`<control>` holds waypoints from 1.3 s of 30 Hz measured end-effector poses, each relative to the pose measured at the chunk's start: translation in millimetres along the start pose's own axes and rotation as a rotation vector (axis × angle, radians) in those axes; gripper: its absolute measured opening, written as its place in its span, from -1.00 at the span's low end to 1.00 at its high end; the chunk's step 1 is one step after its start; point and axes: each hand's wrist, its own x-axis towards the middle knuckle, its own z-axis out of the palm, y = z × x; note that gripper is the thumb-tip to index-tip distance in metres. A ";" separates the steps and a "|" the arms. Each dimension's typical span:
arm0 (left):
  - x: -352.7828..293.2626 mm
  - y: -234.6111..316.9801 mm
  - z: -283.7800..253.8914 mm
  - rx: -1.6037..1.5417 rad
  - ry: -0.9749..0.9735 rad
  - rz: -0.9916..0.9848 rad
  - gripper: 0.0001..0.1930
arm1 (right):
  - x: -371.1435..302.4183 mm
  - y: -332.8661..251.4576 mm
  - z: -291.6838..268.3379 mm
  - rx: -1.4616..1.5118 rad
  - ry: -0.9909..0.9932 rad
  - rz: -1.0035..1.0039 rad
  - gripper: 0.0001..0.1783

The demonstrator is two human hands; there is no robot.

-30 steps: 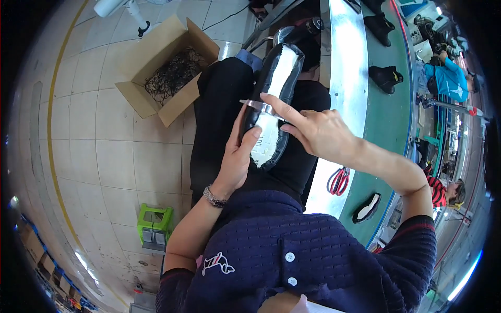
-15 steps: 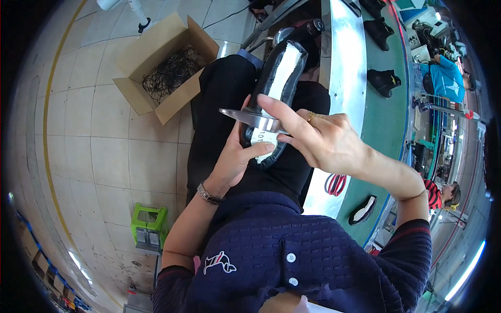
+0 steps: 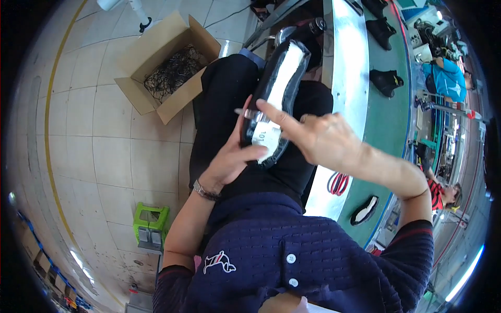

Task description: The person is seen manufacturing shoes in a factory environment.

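Note:
A black shoe [image 3: 282, 86] lies across my lap with its white underside facing up and its toe pointing away from me. My left hand [image 3: 229, 156] grips the near end from the left, its thumb resting on the white bottom. Over the shoe is my right hand [image 3: 323, 135], the index finger stretched out along a shiny flat metal tool [image 3: 254, 115]. That tool shows almost edge-on above the dark edge of the shoe. Its handle, in the curled fingers, is hidden, so I cannot tell its exact kind.
An open cardboard box [image 3: 151, 57] with tangled black strands stands on the floor at left. Nearer is a green stool [image 3: 151, 224]. At right, a metal ledge [image 3: 348, 68] borders a green conveyor [image 3: 386, 151] carrying black boots [image 3: 386, 81]. Other people work beyond it.
The metal tool has turned from showing its broad face to nearly edge-on and now sits slightly higher on the shoe. My right index finger has shifted with it; my left hand keeps its grip.

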 end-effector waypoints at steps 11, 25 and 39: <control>-4.2 3.3 8.1 -0.264 -0.115 -0.017 -0.25 | -22.4 1.6 -3.4 -0.355 0.200 -0.169 -0.19; -2.2 4.7 25.8 -0.169 0.010 0.060 -0.35 | -23.8 -5.1 -32.8 -0.268 0.011 -0.176 -0.33; -7.2 -31.7 25.7 0.129 0.276 0.319 -0.36 | -20.9 -25.4 -54.8 0.295 0.140 -0.156 -0.11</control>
